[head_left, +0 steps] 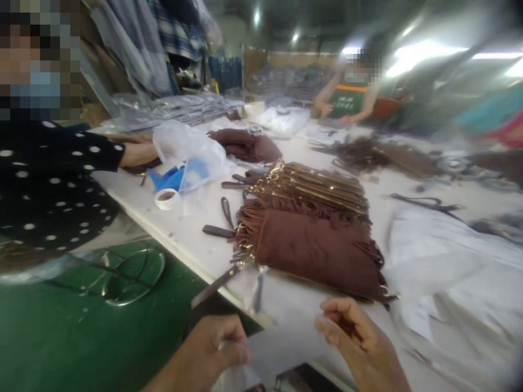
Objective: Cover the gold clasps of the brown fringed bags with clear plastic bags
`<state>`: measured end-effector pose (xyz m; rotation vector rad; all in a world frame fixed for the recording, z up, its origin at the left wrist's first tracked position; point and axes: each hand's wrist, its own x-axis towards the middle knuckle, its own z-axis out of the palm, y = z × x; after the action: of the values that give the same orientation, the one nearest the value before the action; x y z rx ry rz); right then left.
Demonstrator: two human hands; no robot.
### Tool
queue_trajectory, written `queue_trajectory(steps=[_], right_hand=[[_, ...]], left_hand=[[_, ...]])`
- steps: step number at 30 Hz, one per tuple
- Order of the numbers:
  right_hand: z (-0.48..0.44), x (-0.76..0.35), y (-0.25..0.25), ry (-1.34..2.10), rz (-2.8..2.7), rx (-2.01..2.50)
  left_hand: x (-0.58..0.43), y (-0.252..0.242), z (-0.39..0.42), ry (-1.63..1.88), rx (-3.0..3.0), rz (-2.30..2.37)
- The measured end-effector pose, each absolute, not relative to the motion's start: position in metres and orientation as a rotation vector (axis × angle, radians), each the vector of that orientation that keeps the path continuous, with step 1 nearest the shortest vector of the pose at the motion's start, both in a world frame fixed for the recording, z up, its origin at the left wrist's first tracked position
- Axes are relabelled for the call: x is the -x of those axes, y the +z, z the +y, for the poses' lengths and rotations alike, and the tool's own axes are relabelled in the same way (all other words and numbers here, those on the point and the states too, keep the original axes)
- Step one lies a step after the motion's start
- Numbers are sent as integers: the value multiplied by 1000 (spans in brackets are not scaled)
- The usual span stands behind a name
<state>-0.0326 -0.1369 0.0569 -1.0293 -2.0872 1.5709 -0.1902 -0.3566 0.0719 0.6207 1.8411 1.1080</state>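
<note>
My left hand (pixel 218 348) is closed in a pinch on a clear plastic bag (pixel 281 348) near the front edge of the table. Opposite it, my right hand (pixel 359 337) has thumb and fingertips curled together at the bag's other side. The bag is thin and see-through, so its outline is hard to make out. Just beyond my hands lies a pile of brown fringed pouches (pixel 314 245) with gold zips and rings. Their wrist straps (pixel 218 231) stick out to the left, and one strap (pixel 214 288) hangs over the table edge.
At left a person in a dotted sleeve (pixel 81 152) handles a plastic bag (pixel 188 144) near a tape roll (pixel 167 199). White sheeting (pixel 453 272) covers the right side. Another person in a green apron (pixel 347 100) works at the far side. A metal stool (pixel 134 277) stands at left.
</note>
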Motion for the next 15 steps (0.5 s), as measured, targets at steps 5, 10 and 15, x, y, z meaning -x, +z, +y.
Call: queue_trajectory(steps=[5,10,15], right_hand=[[-176,79,44,1572,-2290,825],[-231,110,36,1634,-2299,763],[-262,124,29,1692,-2414,600]], left_hand=[[200,66,-415,865,-684,2141],[203,43,-445,997,-456,1915],[196,8,-435,1625,-119,1375]])
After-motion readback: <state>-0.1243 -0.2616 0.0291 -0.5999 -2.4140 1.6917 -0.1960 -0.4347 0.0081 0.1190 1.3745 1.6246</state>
